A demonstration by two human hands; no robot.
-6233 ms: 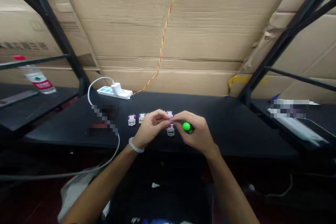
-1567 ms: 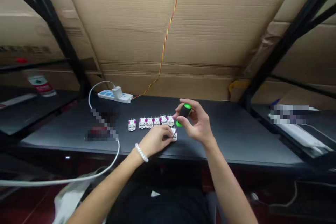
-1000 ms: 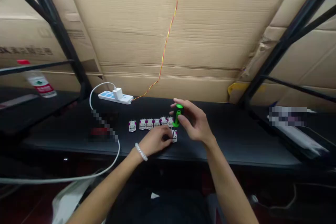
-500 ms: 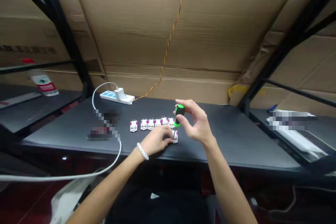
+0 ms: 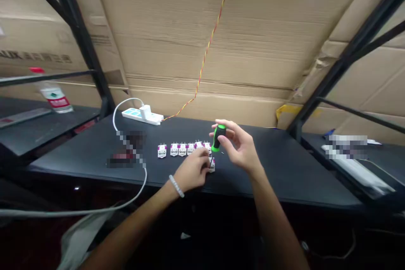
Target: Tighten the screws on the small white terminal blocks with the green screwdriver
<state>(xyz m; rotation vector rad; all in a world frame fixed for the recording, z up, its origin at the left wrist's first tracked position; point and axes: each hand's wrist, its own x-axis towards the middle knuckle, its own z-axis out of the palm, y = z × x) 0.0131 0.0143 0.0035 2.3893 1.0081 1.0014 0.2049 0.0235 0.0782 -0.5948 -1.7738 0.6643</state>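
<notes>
Screwdriver, black and green: right hand pinching it by the fingertips, shaft aiming toward 6 o'clock at white terminal block, closed left hand steadying block; tip needing seating.

Black desk runs open rightward — white modules block the left.

White beaded bracelet on left wrist (dark top below).

Dim, even light leaves the cardboard soft and the floor nearly black, with fisheye bowing at the edges and mild blur overall.
</notes>
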